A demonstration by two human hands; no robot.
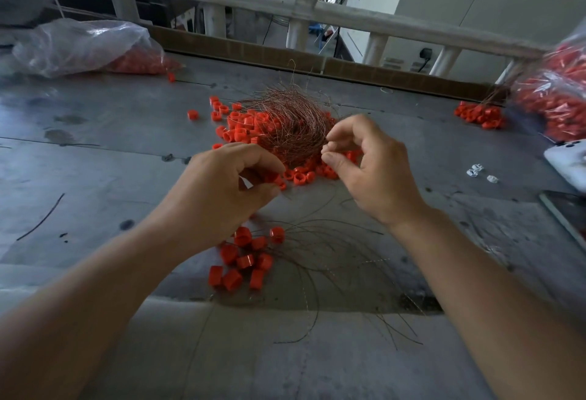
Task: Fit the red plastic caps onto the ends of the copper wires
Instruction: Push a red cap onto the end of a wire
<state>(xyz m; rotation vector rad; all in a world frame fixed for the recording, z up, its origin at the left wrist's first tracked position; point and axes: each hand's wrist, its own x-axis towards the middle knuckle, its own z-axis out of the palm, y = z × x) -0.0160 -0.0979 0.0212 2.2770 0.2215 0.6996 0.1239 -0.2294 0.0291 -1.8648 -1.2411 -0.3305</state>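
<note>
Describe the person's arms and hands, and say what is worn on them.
The left forearm and right forearm are bare up to the picture's edge, with no sleeves. The left hand and right hand wear no gloves, and no ring, watch or wristband shows. The fingernails look short and plain.

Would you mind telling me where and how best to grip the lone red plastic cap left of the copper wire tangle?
Pinch the lone red plastic cap across its outer walls, coming down from above. It is a short, ring-like piece lying apart on the grey metal table, with bare surface around it, so nothing should get in the way.
</note>
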